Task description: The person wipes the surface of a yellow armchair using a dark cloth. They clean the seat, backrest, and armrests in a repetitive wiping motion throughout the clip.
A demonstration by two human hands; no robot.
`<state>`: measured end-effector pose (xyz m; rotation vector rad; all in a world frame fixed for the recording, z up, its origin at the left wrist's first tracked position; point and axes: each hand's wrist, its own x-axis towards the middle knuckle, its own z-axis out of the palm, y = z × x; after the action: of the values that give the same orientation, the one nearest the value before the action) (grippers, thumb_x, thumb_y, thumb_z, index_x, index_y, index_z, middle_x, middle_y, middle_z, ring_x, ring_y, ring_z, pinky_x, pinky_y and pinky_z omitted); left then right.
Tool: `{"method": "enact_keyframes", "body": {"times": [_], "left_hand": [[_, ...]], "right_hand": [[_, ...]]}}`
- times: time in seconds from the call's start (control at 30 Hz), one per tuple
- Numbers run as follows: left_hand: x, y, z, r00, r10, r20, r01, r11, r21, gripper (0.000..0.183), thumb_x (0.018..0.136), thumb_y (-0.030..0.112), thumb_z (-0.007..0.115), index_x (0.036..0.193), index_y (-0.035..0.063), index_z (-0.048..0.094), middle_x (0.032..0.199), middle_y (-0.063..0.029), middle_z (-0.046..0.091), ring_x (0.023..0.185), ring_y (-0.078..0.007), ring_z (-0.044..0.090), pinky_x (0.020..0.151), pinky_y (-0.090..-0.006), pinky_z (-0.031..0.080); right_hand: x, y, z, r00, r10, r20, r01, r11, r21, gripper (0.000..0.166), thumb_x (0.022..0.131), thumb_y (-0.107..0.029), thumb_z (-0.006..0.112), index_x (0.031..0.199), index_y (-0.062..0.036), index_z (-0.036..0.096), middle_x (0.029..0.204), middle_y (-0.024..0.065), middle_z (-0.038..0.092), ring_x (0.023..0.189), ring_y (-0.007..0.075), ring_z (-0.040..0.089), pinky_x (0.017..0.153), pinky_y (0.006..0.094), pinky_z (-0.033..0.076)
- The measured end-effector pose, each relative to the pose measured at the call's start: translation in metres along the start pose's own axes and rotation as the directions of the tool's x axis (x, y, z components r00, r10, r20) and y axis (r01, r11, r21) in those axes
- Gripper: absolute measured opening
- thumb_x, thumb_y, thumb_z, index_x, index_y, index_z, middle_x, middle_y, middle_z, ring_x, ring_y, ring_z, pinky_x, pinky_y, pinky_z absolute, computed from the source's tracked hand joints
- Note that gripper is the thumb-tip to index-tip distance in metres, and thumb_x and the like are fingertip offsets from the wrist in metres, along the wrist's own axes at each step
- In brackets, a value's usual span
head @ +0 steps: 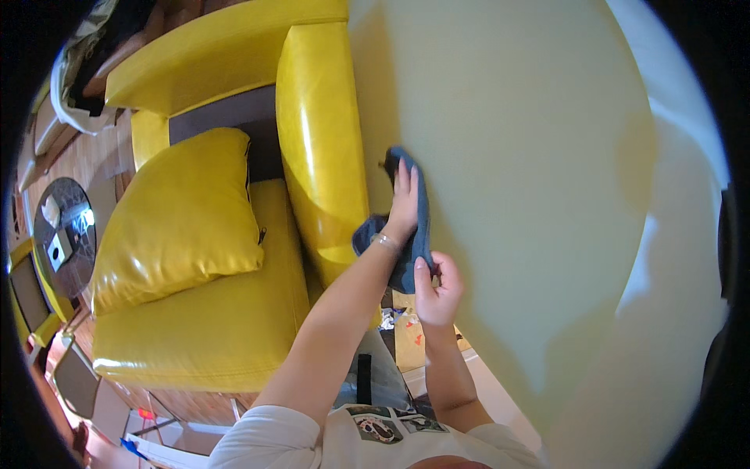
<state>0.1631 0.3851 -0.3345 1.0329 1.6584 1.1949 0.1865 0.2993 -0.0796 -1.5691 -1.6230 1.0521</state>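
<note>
A dark blue cloth item [423, 193], folded over on itself, is beside the arm of a yellow armchair [319, 135]. My left hand [403, 199], with a clear bracelet at its wrist, lies along the inner face of the cloth with fingers stretched out; the thumb is hidden. The lower right edge of the cloth is pinched between the thumb and bent fingers of my right hand [439, 287]. A loose flap of the blue cloth hangs to the left, under my left wrist. What exact article it is, I cannot tell.
A yellow cushion [181, 217] with a zip leans on the armchair seat. A broad pale surface [515, 164], apparently a wall, rises to the right. A round dark table [67, 234] holds a white box at far left. Another person's arm [120, 53] shows upper left.
</note>
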Motion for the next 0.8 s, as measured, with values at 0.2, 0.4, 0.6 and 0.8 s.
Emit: {"method": "enact_keyframes", "body": {"times": [0.2,0.4,0.6,0.8], "left_hand": [[0.053,0.121,-0.035,0.995,-0.100,-0.002,0.096,0.962,-0.256,0.068,0.106,0.041,0.037,0.157,0.0027,0.014,0.161,-0.0300,0.014,0.150,-0.0447,0.015,0.123,-0.0458,0.014],[0.095,0.296,-0.110,0.941,0.309,-0.135,-0.333,0.918,-0.215,0.070,0.099,0.040,0.049,0.156,0.0077,0.024,0.162,-0.0308,0.012,0.148,-0.0529,0.012,0.119,-0.0578,0.015],[-0.007,0.274,-0.092,0.867,0.497,0.046,-0.486,0.861,-0.149,0.077,0.095,0.038,0.052,0.157,0.0039,0.020,0.162,-0.0322,0.001,0.148,-0.0550,0.003,0.118,-0.0621,0.009],[-0.083,0.151,-0.047,0.958,-0.011,0.286,0.074,0.975,-0.208,0.076,0.105,0.041,0.039,0.156,-0.0052,0.007,0.160,-0.0357,-0.001,0.148,-0.0534,-0.001,0.122,-0.0505,0.011]], "right_hand": [[0.004,-0.006,-0.013,0.994,-0.096,-0.053,0.090,0.989,-0.114,0.009,0.087,0.001,0.067,0.094,0.0009,0.062,0.076,0.0053,0.056,0.065,0.0126,0.051,0.061,0.0271,0.043],[0.011,-0.055,-0.020,0.963,-0.120,-0.241,0.160,0.975,0.154,0.013,0.094,-0.006,0.062,0.103,0.0018,0.056,0.094,0.0049,0.059,0.079,0.0111,0.051,0.072,0.0261,0.044],[-0.022,-0.046,-0.031,0.889,-0.316,-0.331,0.329,0.944,-0.019,0.020,0.096,-0.015,0.061,0.106,0.0020,0.055,0.100,0.0049,0.057,0.086,0.0112,0.051,0.078,0.0268,0.045],[-0.040,-0.042,-0.024,0.971,-0.157,-0.183,0.168,0.985,0.047,0.011,0.095,-0.007,0.061,0.099,0.0012,0.055,0.092,0.0061,0.056,0.080,0.0136,0.050,0.072,0.0278,0.043]]}}
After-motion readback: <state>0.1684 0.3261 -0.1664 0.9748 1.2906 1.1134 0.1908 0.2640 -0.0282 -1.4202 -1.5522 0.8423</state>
